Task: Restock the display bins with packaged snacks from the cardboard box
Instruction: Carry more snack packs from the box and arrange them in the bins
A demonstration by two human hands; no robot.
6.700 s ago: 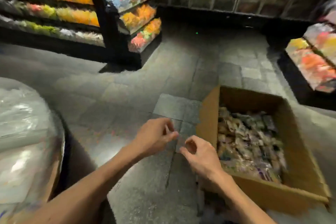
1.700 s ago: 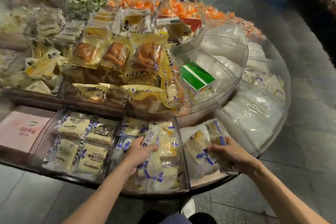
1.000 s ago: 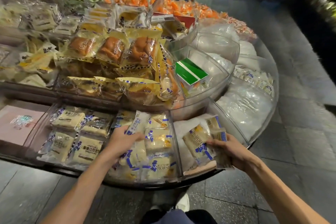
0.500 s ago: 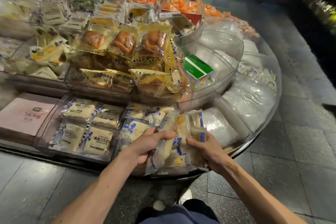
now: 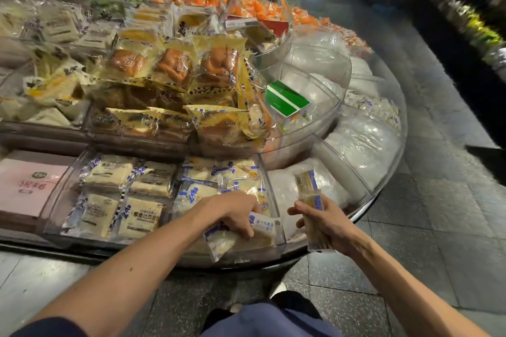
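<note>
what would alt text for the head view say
A person's left hand holds a blue-and-white bread packet in a clear front bin of a tiered snack display, while the right hand grips more packets upright beside it. Yellow bun packets fill the tier above.

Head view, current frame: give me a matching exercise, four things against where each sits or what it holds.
1 green box
2 pink box
3 left hand
4 right hand

A far left, lower tier
B grips an upright packet stack
C inside the clear upper bin
D grips a blue-and-white packet in the front bin

Pairs: 1-C, 2-A, 3-D, 4-B
</note>
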